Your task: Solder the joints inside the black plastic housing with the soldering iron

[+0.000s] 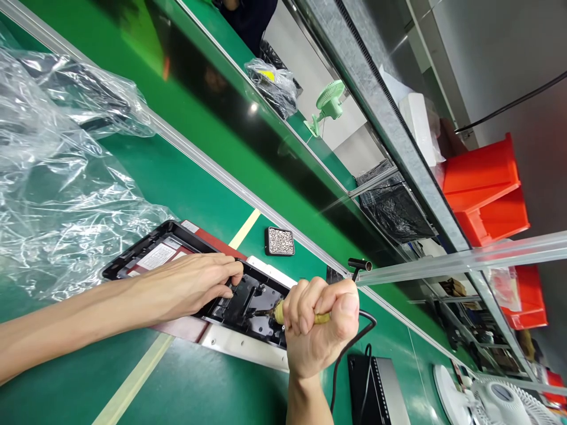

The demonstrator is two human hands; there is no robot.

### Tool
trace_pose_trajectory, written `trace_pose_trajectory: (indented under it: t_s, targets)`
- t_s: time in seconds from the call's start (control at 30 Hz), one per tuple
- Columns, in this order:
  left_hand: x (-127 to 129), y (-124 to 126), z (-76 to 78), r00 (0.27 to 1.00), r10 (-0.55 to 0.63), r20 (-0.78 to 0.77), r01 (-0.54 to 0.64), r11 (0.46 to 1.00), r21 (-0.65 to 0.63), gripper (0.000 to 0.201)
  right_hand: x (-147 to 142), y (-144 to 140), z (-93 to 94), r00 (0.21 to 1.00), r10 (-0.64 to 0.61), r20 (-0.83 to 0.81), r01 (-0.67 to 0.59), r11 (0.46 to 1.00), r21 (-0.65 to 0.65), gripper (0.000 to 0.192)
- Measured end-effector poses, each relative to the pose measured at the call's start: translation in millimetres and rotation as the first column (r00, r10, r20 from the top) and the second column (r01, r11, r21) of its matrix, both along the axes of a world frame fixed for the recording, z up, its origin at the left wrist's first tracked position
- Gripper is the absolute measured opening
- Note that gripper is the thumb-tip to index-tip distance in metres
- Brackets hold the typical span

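Observation:
My right hand (321, 324) is wrapped in a fist round the yellow handle of a soldering iron (279, 311). Its metal tip points left and down into a black plastic housing (241, 304), and a black cord (370, 330) runs behind the fist. Whether the tip touches the plastic is hard to see. My left hand (206, 282) lies across the housing, its fingers and thumb bent onto an inner edge left of the tip. White labels (156, 257) show inside the housing's left end. Under the housing is a metal fixture (245, 348) with a reddish plate.
Past the housing stands a small black box (280, 242) of tiny metal pieces. A short black tube (359, 264) rises beyond my right hand. Clear plastic bags (66, 177) cover the left side. A metal rail (248, 195) edges the green bench; a flat dark case (376, 386) lies at lower right.

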State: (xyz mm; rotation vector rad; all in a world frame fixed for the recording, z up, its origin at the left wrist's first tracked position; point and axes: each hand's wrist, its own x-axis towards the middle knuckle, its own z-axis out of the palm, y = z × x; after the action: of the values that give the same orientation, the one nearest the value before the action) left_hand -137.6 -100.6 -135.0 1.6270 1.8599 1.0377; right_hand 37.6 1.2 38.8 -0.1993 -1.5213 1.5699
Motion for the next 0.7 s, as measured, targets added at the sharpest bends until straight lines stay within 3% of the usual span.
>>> trace_pose_trajectory:
  t_s: [0.7]
  targets:
    - [-1.9,-0.7,-3.4,1.0,-0.021,0.009,0.021,1.0,0.023,0.02,-4.3,-1.6,1.9,1.0,-0.013,-0.022,0.014,1.0,0.024,0.064]
